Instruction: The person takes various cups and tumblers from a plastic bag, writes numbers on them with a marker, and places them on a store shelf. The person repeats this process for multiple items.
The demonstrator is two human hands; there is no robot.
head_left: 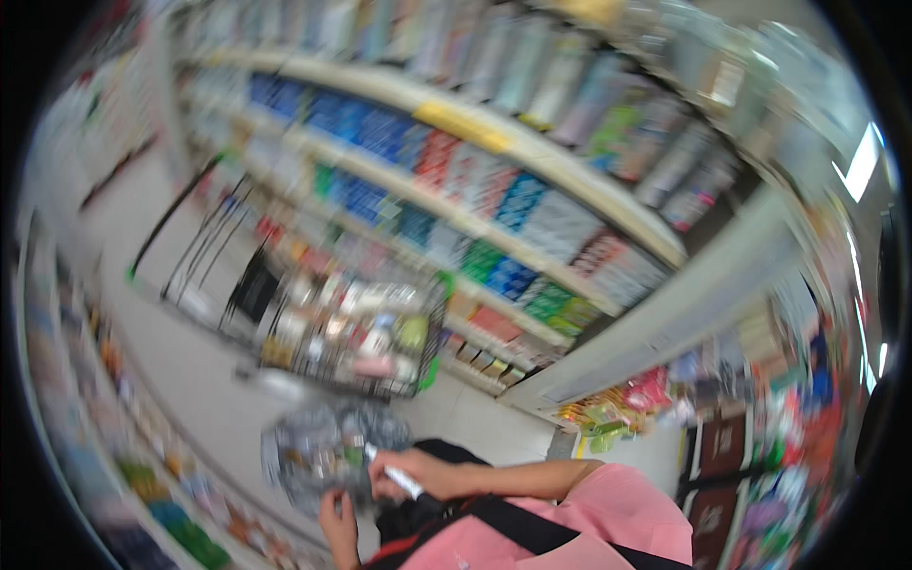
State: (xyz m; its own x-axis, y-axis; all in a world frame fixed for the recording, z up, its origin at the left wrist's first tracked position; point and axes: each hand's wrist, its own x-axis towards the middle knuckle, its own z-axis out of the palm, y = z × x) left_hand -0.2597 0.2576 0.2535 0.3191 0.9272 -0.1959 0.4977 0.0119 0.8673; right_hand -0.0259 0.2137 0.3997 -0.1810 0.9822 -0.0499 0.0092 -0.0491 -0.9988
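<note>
My right hand [417,476] is closed around a slim white stick-like object [402,481], perhaps a marker; blur hides its detail. To its left, my left hand [338,519] is raised with thumb and fingers apart, and nothing shows between them. Just beyond both hands is a grey, see-through plastic bag [292,456] with several small items in it, too blurred to name. Farther out stands a wire shopping cart [342,381], its basket heaped with packaged goods [377,335].
A long shelf unit [541,160] of packaged goods runs along the far side of the aisle, ending at a pale end panel [655,335]. Lower shelves [135,427] line the left. Brown boxes [719,445] stand at right. Pale tiled floor [164,342] lies around the cart.
</note>
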